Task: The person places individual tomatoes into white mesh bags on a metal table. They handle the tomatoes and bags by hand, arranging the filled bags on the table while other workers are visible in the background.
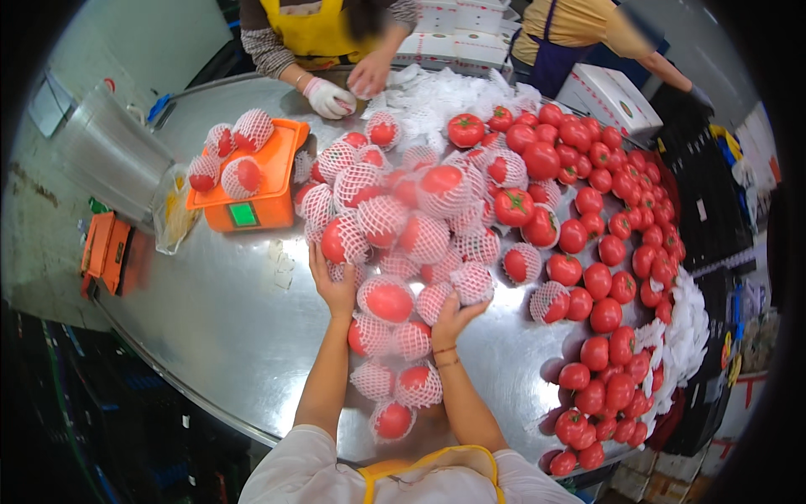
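Note:
A large heap of red tomatoes in white foam netting (429, 236) lies before me on the steel table (220, 302). My left hand (334, 286) rests against the heap's left side, palm inward and fingers spread. On the right, my right hand (454, 320) touches the heap's edge, thumb and fingers apart beside a netted tomato (472, 282). Between my forearms lie several more netted tomatoes, with one (393, 421) closest to my body. Some tomatoes in the upper heap look blurred. Neither hand is closed around a single tomato.
An orange scale (249, 217) at left carries several netted tomatoes. Bare tomatoes (597, 280) spread along the right side. Loose foam nets (434, 101) pile up at the back. Opposite me a person's gloved hand (329, 99) works; another person stands by a white carton (607, 101).

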`<state>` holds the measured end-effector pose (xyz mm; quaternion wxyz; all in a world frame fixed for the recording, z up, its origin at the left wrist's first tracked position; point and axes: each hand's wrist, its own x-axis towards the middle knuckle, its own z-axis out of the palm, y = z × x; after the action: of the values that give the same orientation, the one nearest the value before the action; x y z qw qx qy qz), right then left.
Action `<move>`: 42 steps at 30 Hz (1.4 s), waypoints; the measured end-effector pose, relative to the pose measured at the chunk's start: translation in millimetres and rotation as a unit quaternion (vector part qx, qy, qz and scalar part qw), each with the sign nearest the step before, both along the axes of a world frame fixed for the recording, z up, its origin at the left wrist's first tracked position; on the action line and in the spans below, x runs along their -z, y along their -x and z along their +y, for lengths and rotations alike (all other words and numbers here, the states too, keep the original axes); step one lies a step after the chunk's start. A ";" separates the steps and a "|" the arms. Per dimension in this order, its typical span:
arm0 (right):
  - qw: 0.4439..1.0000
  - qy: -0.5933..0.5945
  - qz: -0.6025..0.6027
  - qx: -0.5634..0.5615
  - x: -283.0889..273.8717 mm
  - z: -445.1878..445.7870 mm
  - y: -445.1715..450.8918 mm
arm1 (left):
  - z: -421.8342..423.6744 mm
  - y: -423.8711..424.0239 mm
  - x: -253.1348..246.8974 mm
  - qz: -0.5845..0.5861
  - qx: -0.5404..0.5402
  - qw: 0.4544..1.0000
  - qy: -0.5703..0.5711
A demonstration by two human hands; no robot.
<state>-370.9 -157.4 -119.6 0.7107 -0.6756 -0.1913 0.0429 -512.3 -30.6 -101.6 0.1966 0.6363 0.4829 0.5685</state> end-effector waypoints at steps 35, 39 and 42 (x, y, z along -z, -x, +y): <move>0.768 0.604 -0.060 0.204 -74.9 -624.8 -362.1 | -241.9 -65.7 -51.3 0.487 0.352 0.746 -0.286; 0.738 0.642 -0.089 0.189 -69.5 -612.6 -386.3 | -253.9 -66.8 -55.6 0.523 0.323 0.769 -0.172; 0.834 0.447 -0.236 0.222 -89.6 -609.1 -372.8 | -253.7 -80.6 -42.4 0.475 0.273 0.829 -0.116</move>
<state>2.0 -766.5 -30.0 0.2546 -0.9336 -0.1585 -0.1960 -431.7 -284.2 -59.3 0.0148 0.9518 0.2541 0.1711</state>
